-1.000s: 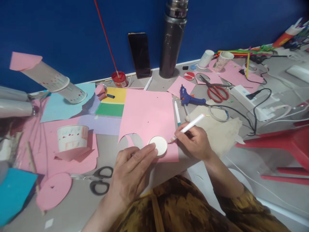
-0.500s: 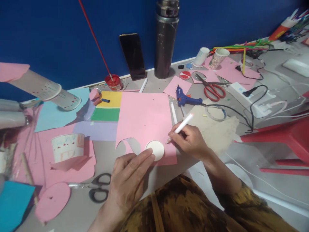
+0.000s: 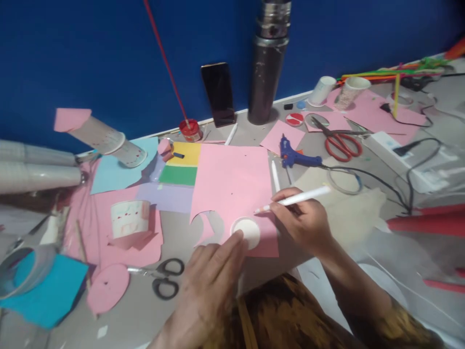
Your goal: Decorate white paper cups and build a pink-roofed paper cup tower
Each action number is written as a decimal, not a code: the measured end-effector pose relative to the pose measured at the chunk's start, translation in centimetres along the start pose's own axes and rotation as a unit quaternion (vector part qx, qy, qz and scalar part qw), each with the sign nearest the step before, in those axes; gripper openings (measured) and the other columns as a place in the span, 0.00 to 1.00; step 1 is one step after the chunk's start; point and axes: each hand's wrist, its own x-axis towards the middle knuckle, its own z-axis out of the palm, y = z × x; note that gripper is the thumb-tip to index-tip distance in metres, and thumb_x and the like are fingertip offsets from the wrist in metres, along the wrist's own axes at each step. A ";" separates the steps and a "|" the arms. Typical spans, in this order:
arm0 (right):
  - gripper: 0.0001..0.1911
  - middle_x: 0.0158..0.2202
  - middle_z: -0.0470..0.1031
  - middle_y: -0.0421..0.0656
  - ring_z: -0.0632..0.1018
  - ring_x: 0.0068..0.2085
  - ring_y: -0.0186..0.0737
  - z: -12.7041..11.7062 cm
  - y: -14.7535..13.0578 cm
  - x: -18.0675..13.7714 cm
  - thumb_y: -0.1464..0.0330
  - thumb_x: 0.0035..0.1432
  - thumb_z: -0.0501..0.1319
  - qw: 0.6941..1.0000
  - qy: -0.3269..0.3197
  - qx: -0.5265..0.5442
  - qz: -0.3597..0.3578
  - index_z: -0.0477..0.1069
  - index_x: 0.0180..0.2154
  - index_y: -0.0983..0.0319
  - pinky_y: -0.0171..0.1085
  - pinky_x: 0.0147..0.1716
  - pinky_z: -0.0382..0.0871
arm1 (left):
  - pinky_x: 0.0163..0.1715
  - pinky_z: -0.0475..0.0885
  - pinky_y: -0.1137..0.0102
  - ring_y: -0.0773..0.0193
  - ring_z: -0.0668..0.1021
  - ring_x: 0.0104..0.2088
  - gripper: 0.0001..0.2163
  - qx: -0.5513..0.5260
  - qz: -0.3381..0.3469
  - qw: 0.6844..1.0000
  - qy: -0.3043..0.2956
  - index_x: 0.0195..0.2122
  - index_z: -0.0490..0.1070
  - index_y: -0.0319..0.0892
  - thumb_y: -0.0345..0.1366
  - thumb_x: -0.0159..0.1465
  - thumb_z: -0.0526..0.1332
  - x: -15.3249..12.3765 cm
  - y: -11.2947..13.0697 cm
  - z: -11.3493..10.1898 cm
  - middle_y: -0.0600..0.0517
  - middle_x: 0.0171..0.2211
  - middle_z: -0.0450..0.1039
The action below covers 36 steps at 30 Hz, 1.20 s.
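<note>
A white round disc (image 3: 250, 237) lies on the lower part of a pink paper sheet (image 3: 232, 169). With fingers held together, my left hand (image 3: 218, 276) holds the disc down at its left edge; the thumb is hidden. My right hand (image 3: 301, 218) is closed around a slim white pen (image 3: 305, 195). The pen's tip points left, just above the disc's upper right edge; I cannot tell whether it touches the paper. A curved piece is cut out of the sheet's lower left corner, with a pink scrap (image 3: 206, 230) beside it.
Black-handled scissors (image 3: 167, 278) and a pink oval (image 3: 109, 288) lie left of my left hand. A blue glue gun (image 3: 298, 155), red-handled scissors (image 3: 341, 145) and a power strip (image 3: 399, 160) sit right. A dark flask (image 3: 267, 82) and phone (image 3: 219, 94) stand behind.
The view has shifted, so things appear farther right. The pen has swung flatter, and its tip has moved closer to the disc. My left fingers stay on the disc.
</note>
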 end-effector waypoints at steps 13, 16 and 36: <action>0.05 0.26 0.78 0.40 0.73 0.22 0.36 1.3 -1.7 1.7 0.62 0.64 0.66 0.990 -0.080 -0.104 -0.059 0.78 0.36 0.55 0.35 0.18 0.65 | 0.15 0.71 0.66 0.65 0.74 0.20 0.25 0.111 -0.045 0.987 -0.103 0.64 0.72 0.36 0.30 0.66 0.57 2.1 3.8 -2.0 0.34 0.66 0.69; 0.08 0.25 0.76 0.40 0.73 0.23 0.37 1.1 -2.2 1.9 0.61 0.67 0.63 0.985 -0.119 -0.101 -0.068 0.78 0.37 0.55 0.35 0.17 0.62 | 0.15 0.71 0.66 0.65 0.75 0.19 0.24 0.125 -0.062 0.985 -0.097 0.63 0.73 0.36 0.30 0.64 0.58 1.8 4.3 -1.3 0.35 0.64 0.71; 0.14 0.24 0.75 0.40 0.70 0.22 0.35 2.2 -3.0 2.6 0.57 0.66 0.64 0.962 -0.209 -0.150 -0.086 0.80 0.35 0.60 0.33 0.18 0.59 | 0.17 0.73 0.67 0.63 0.80 0.27 0.31 0.135 -0.071 0.986 -0.072 0.66 0.69 0.35 0.25 0.59 0.62 0.9 4.7 0.2 0.36 0.68 0.67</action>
